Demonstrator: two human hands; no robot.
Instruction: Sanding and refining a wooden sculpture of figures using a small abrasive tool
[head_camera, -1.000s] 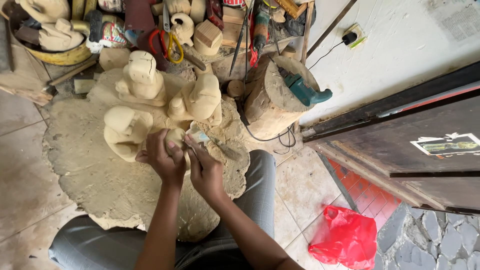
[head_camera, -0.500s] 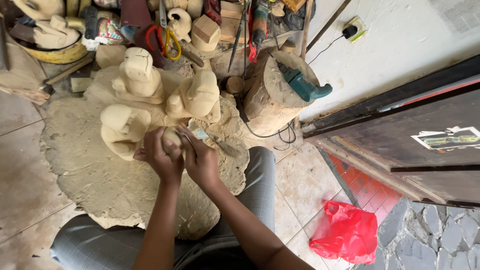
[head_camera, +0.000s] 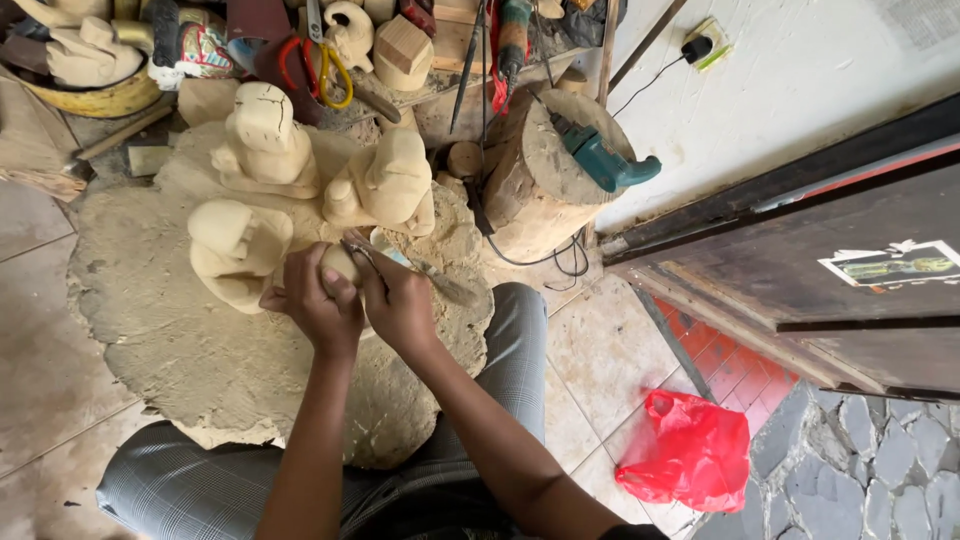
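My left hand (head_camera: 318, 305) grips a small pale wooden piece (head_camera: 340, 262), holding it over my lap. My right hand (head_camera: 400, 300) is closed around a carving knife (head_camera: 362, 250) whose blade rests on the piece near its top. Right behind my hands stand three rough pale wooden figures: one at the left (head_camera: 235, 250), one at the back (head_camera: 265, 140), one at the right (head_camera: 390, 185). They sit on a spread of sawdust and chips (head_camera: 150, 330). My grey checked trousers (head_camera: 510, 350) frame the hands.
A stump (head_camera: 535, 190) with a teal power tool (head_camera: 605, 165) stands right of the figures. Tools, scissors with red and yellow handles (head_camera: 315, 70) and more carvings crowd the back. A red plastic bag (head_camera: 690, 450) lies on the tiles at the right, by a dark door (head_camera: 830, 270).
Both hands stay on the small piece; the right hand has shifted the knife slightly along it. The view has drifted a little.
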